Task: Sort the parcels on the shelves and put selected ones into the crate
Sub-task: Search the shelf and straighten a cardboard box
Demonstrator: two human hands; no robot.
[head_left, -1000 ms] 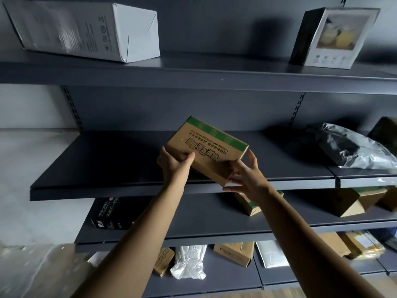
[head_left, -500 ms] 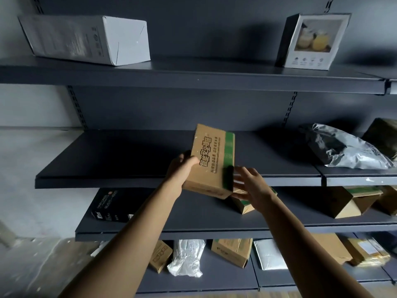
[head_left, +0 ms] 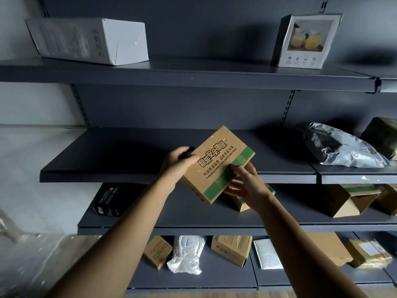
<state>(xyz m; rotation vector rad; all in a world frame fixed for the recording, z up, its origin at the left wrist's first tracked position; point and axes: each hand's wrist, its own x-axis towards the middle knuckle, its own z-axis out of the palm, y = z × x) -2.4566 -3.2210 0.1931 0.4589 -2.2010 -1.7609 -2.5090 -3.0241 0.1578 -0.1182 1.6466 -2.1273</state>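
Head view — parcel (head_left: 217, 166), long axis rising rightward

Middle shelf (head_left: 129, 155) offers open room leftward; a silver bag (head_left: 337, 149) blocks its right end.

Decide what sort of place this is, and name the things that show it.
Probably a parcel storeroom or sorting depot: tiered metal shelves hold cardboard boxes and plastic mailer bags, loosely laid rather than displayed.

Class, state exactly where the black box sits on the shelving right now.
In the head view the black box lies at the left end of the third shelf from the top, just left of the person's left forearm.
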